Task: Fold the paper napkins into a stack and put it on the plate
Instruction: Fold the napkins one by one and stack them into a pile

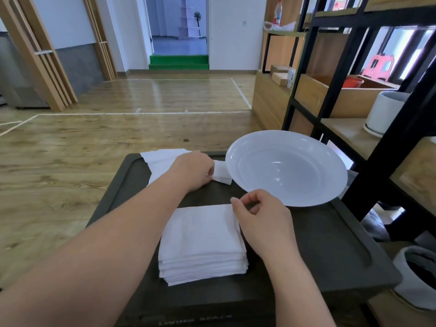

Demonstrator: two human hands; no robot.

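Observation:
A stack of folded white paper napkins (203, 244) lies on the dark box lid (330, 244) in front of me. My right hand (262, 220) rests at the stack's far right corner, thumb and forefinger pinched on the top napkin's edge. Farther back, unfolded napkins (160, 161) lie at the lid's far left. My left hand (191, 171) presses on them and grips one white napkin whose end (223, 173) sticks out toward the plate. The white plate (250, 147) sits at the lid's far right with nothing in it.
A black metal shelf frame (368, 142) with wooden boards stands close on the right, holding a white pot (387, 112). Another white pot (415, 279) sits low at the right. Wooden floor stretches to the left and ahead.

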